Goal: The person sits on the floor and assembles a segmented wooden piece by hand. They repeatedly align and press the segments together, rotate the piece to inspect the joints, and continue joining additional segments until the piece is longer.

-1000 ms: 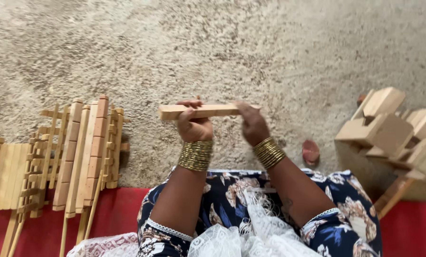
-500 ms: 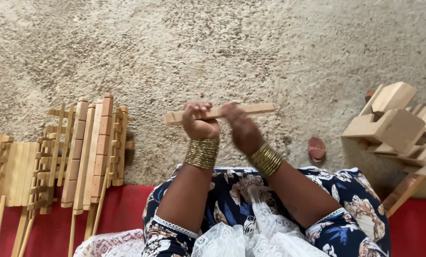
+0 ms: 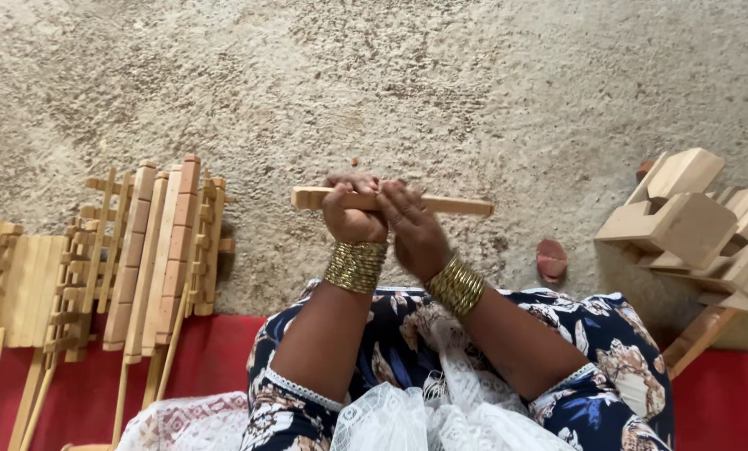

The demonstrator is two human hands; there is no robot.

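- wooden stick (image 3: 441, 204) sits centre frame, held level just above the sandy floor (image 3: 474, 83), long end pointing to the right of frame.
- left hand (image 3: 353, 213) clenched round the stick near its left end, fingers wrapped over the top.
- right hand (image 3: 411, 230) now laid over the stick just beside the left hand, fingers (image 3: 391, 200) closed on it. 1.0 s ago it held further right along the stick; 0.5 s ago it was blurred mid-move. So the 2 hands have come together, touching or nearly so.
- stick has also tipped slightly, right end a bit lower than before. Reads as a regrip or rubbing stroke along the wood, work on this piece not finished.
- gold bangles (image 3: 356, 266) on both wrists.
- left of frame: stack of slatted wooden frames (image 3: 161, 242) lying partly on the red mat (image 3: 224, 351), well apart from the hands.
- right of frame: pile of notched wooden blocks (image 3: 683, 221); small reddish stone (image 3: 551, 259) on the floor between them and the hands.
- no packages, labels or signs visible anywhere in frame.
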